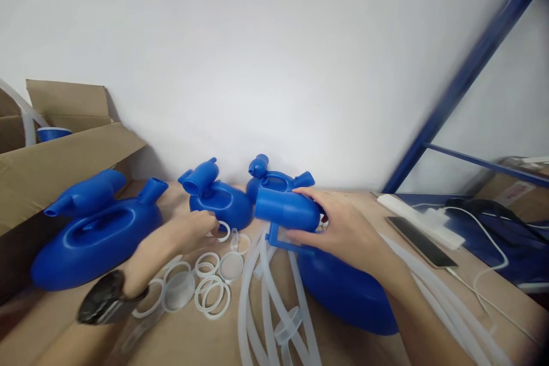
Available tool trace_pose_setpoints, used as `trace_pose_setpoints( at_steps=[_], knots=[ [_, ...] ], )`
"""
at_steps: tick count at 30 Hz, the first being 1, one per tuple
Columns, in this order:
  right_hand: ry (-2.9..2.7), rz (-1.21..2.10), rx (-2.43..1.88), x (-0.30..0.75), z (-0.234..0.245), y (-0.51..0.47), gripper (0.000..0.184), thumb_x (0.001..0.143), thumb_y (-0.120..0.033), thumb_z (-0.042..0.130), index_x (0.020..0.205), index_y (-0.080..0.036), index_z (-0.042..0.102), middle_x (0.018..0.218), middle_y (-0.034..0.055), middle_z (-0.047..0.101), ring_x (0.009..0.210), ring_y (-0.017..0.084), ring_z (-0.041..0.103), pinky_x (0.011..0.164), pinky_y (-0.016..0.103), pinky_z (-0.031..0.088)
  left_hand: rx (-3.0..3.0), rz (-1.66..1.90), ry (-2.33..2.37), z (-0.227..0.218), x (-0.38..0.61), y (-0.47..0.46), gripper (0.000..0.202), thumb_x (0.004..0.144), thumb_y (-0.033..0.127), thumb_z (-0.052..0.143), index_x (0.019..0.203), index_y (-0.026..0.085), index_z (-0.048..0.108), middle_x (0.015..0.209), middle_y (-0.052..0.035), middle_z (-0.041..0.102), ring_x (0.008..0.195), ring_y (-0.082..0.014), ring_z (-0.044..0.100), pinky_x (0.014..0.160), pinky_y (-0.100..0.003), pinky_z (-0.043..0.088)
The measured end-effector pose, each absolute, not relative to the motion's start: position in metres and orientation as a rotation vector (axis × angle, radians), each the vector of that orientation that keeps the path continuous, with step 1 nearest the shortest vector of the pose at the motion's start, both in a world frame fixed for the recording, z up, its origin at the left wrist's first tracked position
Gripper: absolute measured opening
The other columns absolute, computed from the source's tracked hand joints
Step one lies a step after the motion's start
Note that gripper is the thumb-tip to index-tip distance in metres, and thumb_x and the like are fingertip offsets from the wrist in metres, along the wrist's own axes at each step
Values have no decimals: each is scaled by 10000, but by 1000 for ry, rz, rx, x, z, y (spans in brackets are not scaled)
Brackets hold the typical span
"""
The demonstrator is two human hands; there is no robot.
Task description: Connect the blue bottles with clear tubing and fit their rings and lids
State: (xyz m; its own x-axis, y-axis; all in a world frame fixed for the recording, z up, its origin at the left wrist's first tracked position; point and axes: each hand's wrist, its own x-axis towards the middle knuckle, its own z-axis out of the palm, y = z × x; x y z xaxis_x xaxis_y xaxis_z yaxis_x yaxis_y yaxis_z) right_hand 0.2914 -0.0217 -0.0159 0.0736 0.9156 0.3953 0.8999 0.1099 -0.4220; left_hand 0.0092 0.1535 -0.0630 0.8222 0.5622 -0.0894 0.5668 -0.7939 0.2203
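Observation:
My right hand [338, 223] is closed around the wide curved neck of a blue plastic urinal bottle [343, 291], whose open mouth faces left. A small blue bracket [283, 240] sticks out below that neck. The fingers of my left hand [193, 234], with a dark watch on its wrist, are pinched on a white ring [223, 231]. Just in front of it on the table lie several loose white rings [213, 297] and translucent round caps [231, 267]. Clear plastic tubes [266, 309] run between my hands, with another cap [288, 326] among them.
More blue bottles stand along the wall: one at left [98, 240], one in the middle [223, 203] and one behind [274, 180]. An open cardboard box [72, 154] is at far left. On the right lie a phone [422, 241], a white power strip [420, 220] and cables.

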Motion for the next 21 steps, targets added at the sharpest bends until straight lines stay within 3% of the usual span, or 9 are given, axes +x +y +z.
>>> trace_pose_setpoints(
  at_steps=[2, 5, 7, 10, 12, 17, 21],
  knots=[
    [-1803, 51, -1794, 294, -13, -23, 661, 783, -577, 847, 1341, -292, 637, 1307, 54, 739, 1154, 339, 714, 975, 504, 571, 2748, 25, 796, -39, 0, 146, 256, 977, 424, 581, 935, 236, 751, 969, -42, 763, 877, -237, 708, 764, -330, 518],
    [-1802, 92, -1801, 293, -8, -26, 648, 766, -570, 866, 1313, -299, 648, 1254, 41, 757, 1089, 323, 735, 939, 484, 583, 2591, 383, 728, -14, -6, 132, 344, 997, 556, 577, 1125, 278, 733, 1043, -14, 775, 868, -206, 726, 728, -276, 554],
    [-1800, 106, -1771, 289, -8, -27, 675, 744, -564, 883, 1317, -297, 647, 1260, 47, 757, 1097, 328, 733, 930, 473, 586, 2471, 630, 676, -9, -3, 122, 428, 973, 554, 637, 1326, 313, 660, 1203, -21, 764, 951, -217, 746, 734, -260, 594],
    [-1806, 129, -1709, 283, -9, -27, 728, 720, -559, 896, 1346, -292, 638, 1330, 68, 732, 1177, 353, 707, 942, 467, 584, 2415, 720, 554, -15, 8, 111, 691, 960, 505, 688, 1580, 362, 419, 1361, -41, 720, 1071, -239, 744, 761, -269, 635],
    [-1813, 148, -1668, 281, -10, -26, 742, 724, -556, 890, 1366, -289, 630, 1360, 71, 718, 1204, 352, 696, 942, 458, 584, 2431, 746, 498, -20, 14, 107, 742, 962, 485, 696, 1617, 384, 362, 1414, -41, 695, 1073, -235, 747, 780, -285, 651],
    [-1960, 172, -1590, 286, 3, -27, 712, 689, -486, 916, 1314, -241, 681, 1283, 71, 754, 1117, 319, 730, 946, 432, 576, 2471, 768, 434, -22, 17, 100, 683, 959, 461, 710, 1582, 395, 438, 1454, -31, 674, 1059, -227, 755, 854, -321, 664],
    [-2102, 78, -1532, 287, 16, -34, 697, 693, -423, 875, 1332, -220, 686, 1233, 86, 779, 1051, 319, 754, 903, 422, 587, 2452, 764, 405, -20, 14, 92, 694, 935, 415, 744, 1568, 407, 459, 1454, -35, 672, 996, -216, 777, 688, -244, 667]
  ],
)
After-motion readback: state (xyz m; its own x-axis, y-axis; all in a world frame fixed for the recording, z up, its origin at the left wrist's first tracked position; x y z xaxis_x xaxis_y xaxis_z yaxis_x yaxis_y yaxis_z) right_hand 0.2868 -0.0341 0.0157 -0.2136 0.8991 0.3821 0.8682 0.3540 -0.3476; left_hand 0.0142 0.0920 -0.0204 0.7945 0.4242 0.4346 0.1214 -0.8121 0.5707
